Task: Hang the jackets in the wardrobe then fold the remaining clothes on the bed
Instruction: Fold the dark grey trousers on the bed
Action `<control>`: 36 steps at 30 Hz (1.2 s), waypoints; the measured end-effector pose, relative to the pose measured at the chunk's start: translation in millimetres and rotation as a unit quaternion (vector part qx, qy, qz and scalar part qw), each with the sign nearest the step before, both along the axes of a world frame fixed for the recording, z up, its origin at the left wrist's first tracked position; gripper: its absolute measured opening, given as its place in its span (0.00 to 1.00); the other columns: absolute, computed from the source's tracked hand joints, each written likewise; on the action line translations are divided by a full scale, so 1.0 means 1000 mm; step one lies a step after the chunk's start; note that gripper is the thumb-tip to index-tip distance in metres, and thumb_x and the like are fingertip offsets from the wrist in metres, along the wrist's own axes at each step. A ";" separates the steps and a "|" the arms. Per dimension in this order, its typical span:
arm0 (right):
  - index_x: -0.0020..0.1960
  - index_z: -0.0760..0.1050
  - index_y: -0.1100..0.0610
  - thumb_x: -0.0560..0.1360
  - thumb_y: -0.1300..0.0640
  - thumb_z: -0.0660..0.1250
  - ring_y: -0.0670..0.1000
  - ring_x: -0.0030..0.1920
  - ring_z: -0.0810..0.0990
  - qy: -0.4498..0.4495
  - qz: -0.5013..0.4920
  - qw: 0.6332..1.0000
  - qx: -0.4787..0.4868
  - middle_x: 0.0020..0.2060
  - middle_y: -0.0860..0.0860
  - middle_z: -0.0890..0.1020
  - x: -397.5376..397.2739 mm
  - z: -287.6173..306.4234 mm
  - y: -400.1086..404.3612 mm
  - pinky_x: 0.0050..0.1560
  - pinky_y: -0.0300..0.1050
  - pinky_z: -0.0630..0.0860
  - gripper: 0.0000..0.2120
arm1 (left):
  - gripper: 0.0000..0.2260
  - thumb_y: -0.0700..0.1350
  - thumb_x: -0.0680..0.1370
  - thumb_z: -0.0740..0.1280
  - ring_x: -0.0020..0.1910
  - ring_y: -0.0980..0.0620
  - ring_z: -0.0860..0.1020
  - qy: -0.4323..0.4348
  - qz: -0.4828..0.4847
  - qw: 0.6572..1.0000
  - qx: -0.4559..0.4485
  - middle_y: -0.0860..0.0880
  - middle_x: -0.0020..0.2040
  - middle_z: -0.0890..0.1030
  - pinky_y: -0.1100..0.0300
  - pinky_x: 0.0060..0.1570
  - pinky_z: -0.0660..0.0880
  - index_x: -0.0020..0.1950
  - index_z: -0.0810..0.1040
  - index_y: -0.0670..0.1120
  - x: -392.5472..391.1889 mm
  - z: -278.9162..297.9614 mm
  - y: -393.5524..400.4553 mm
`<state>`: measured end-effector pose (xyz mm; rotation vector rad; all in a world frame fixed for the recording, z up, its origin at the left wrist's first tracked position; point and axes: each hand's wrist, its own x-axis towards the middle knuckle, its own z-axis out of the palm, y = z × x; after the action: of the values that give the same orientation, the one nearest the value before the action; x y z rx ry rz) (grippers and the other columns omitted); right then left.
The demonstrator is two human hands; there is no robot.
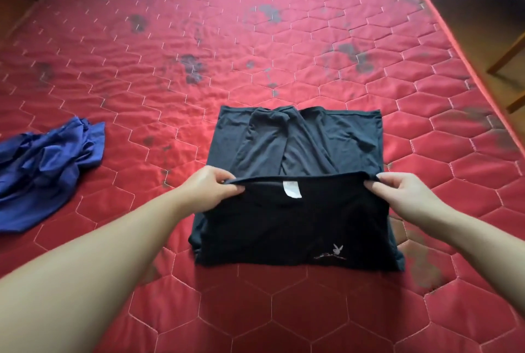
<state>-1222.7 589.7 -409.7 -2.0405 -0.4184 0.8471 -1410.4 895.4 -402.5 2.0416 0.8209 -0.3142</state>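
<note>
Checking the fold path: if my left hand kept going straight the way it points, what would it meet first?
The left hand, pinching the black shirt's folded edge, points up and to the right. It would likely slide over the shirt's flat grey part, then bare mattress. Depth is unclear.

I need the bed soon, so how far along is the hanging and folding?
No jackets show on the red mattress, so hanging looks done, though the wardrobe is out of view. In hand: the black shirt, sleeves already folded in, its near part gripped by the left hand and right hand, mid-fold. Left: the blue garment, crumpled at the mattress's left side.
</note>
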 end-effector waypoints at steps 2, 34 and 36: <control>0.46 0.80 0.64 0.79 0.56 0.65 0.48 0.40 0.75 -0.017 -0.045 0.998 0.028 0.38 0.54 0.81 0.012 0.001 0.015 0.44 0.47 0.69 0.12 | 0.05 0.47 0.76 0.71 0.35 0.56 0.76 -0.040 0.027 0.999 -0.002 0.49 0.36 0.84 0.60 0.39 0.71 0.42 0.85 0.49 0.017 -0.002 0.011; 0.58 0.71 0.50 0.75 0.52 0.63 0.60 0.54 0.75 -0.290 0.084 0.925 -0.231 0.55 0.55 0.75 0.231 -0.141 0.160 0.50 0.54 0.73 0.13 | 0.09 0.53 0.77 0.68 0.49 0.54 0.75 -0.066 -0.004 0.987 0.145 0.56 0.47 0.76 0.62 0.51 0.68 0.57 0.77 0.57 0.231 -0.145 0.129; 0.65 0.72 0.50 0.70 0.56 0.68 0.60 0.58 0.72 -0.364 0.164 0.904 -0.151 0.59 0.55 0.73 0.227 -0.143 0.160 0.55 0.56 0.72 0.23 | 0.13 0.48 0.76 0.66 0.57 0.55 0.74 -0.101 -0.095 0.974 0.179 0.56 0.55 0.75 0.62 0.60 0.67 0.60 0.77 0.55 0.219 -0.144 0.132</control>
<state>-995.6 749.4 -552.8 -2.5897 -1.1259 0.3041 -1191.1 1027.3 -547.0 2.4485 0.5891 -0.0620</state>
